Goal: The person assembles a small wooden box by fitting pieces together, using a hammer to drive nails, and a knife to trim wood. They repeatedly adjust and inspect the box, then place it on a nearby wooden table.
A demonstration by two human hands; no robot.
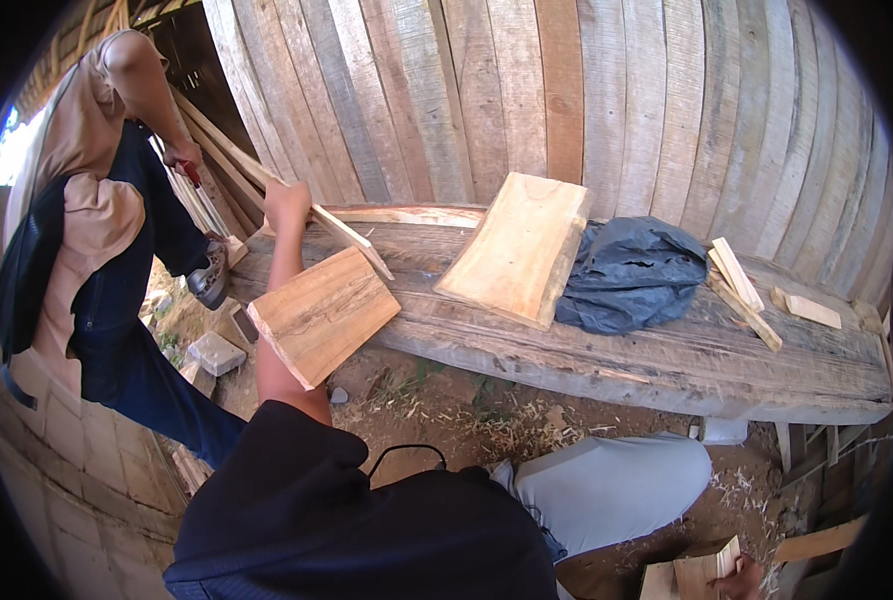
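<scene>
My left hand (286,203) reaches across the bench's left end, fingers closed around a thin wooden strip (351,238) that slants toward the bench. Over my left forearm lies a thick cut board (324,315), hiding part of the arm; what supports it I cannot make out. Low at the right edge, my right hand (740,580) is partly cut off, its fingers curled on a pale wooden block (695,575). A wide pale board (518,248) with a curved side lies tilted on the bench, next to a crumpled dark plastic bag (634,272).
The weathered bench (526,360) runs along a plank wall (526,90). Thin wood offcuts (736,278) and a small block (812,310) lie at its right. At left a person (106,200) stands bent, holding a red-handled tool (190,172). Shavings (526,430) litter the ground.
</scene>
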